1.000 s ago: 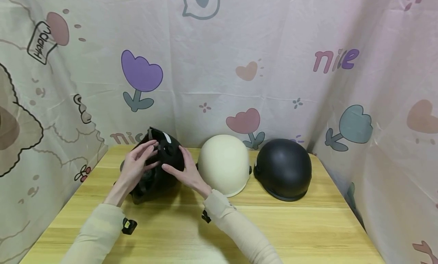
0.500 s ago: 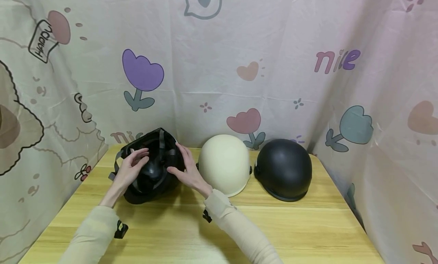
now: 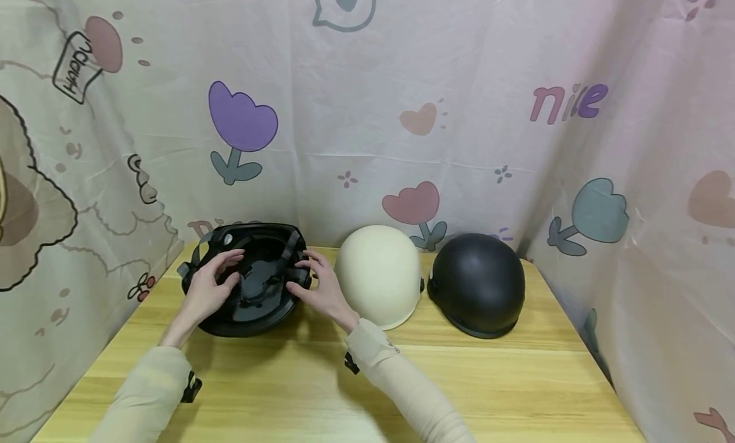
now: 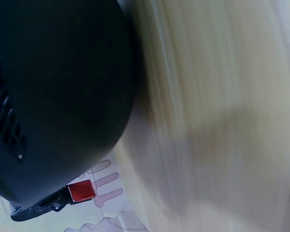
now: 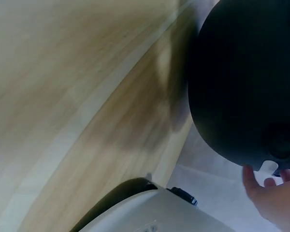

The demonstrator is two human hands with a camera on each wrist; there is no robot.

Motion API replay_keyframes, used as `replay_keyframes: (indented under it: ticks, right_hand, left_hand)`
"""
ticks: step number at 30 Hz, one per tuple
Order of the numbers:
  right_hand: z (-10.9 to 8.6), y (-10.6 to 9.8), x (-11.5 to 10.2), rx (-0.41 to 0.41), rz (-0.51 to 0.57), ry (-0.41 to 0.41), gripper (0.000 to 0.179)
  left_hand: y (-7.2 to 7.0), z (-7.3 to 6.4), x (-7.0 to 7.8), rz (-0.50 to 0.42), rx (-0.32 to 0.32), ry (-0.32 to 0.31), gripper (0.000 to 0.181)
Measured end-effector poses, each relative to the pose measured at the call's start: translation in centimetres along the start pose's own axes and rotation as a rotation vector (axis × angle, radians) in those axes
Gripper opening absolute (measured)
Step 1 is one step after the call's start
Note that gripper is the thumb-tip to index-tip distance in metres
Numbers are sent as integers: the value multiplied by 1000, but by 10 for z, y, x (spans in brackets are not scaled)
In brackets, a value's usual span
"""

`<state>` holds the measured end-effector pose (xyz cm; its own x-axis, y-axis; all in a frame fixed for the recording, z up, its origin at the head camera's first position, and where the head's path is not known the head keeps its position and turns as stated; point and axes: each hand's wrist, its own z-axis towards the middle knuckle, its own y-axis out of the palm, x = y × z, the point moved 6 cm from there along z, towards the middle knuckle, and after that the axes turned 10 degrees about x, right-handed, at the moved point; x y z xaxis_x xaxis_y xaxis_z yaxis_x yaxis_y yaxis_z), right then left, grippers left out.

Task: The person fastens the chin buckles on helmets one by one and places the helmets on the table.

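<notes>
A black helmet point(image 3: 261, 283) at the left of the table lies tipped back, its hollow inside and straps facing me. My left hand point(image 3: 205, 293) holds its left rim, fingers bent over the edge into the opening. On the opposite rim, my right hand point(image 3: 326, 295) grips with fingers and thumb. The left wrist view shows the helmet's smooth outer shell point(image 4: 72, 77) and a dangling strap buckle with a red piece point(image 4: 82, 191); the left hand is almost wholly hidden there. In the right wrist view, the right fingertips point(image 5: 250, 176) touch the shell's edge beside a whitish tab point(image 5: 268, 167).
A cream helmet point(image 3: 379, 277) stands dome up just right of my right hand. Beyond it sits a second black helmet point(image 3: 476, 283), also dome up. The wooden table point(image 3: 321, 392) ends at a printed curtain point(image 3: 344, 111) behind and along both sides.
The left black helmet has turned over between my hands, so its opening now faces up toward me. My left hand has moved left and slightly down; the right hand stays at the right side.
</notes>
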<state>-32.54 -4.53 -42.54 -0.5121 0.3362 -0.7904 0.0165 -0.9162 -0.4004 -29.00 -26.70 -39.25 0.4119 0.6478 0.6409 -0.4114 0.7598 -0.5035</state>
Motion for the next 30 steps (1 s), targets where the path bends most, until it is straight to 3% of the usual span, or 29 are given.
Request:
replay_keyframes:
  ticks: [4,8,18,20,23,27,30]
  right_hand:
    - [0,0,2,5,-26,-26,43]
    - [-1,-1,4,5,-31,-45,44]
    - [0,-4,-3,-32,-47,-181,34]
    - [1,-4,-2,-35,-60,-191,32]
    - [1,-6,-3,-40,-69,-209,29]
    - [2,-8,-5,-55,-62,-244,26]
    - [2,-9,-5,-77,-49,-241,24]
  left_hand:
    - [-3,-3,4,28,94,107,43]
    - [-5,-4,4,77,145,180,46]
    - [-20,-6,-7,168,233,206,48]
    - [-25,-5,-11,154,248,167,46]
    - [-33,-5,-21,102,226,32,44]
    - [-38,-6,-31,98,139,-144,50]
    - [-39,-7,-34,97,90,-199,55]
